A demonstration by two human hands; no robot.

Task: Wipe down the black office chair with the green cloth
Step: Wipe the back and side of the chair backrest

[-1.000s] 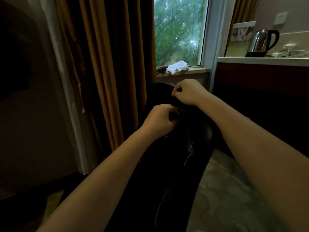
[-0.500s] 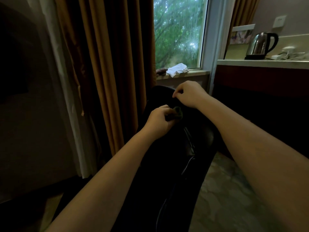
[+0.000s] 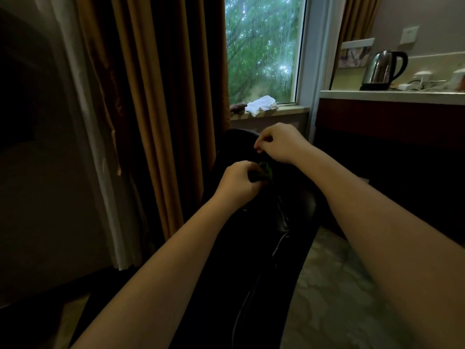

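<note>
The green cloth [image 3: 266, 170] is bunched in the left hand [image 3: 237, 185], whose fingers are curled tight round it. Only a small tuft shows past the knuckles, on the side toward the right hand [image 3: 279, 143]. The cloth lies against the upper part of the black chair [image 3: 300, 205], a little below its rounded top edge.

The right hand sits just beyond the left, near that top edge. Its fingers are curled, with thumb and forefinger drawn together. Whether they pinch the chair covering or nothing at all cannot be told in this light.

Governing relation: the chair back runs lengthwise from its top edge, near the window sill [image 3: 289, 110], down toward the person and the floor. The cloth is at the far, upper end of that run, so nearly all the visible dark surface lies on the near side of the cloth, below the left hand. A wiping stroke would therefore most likely be drawn toward the person, along the length. The left hand is the working hand; the right appears placed to steady the top.
</note>
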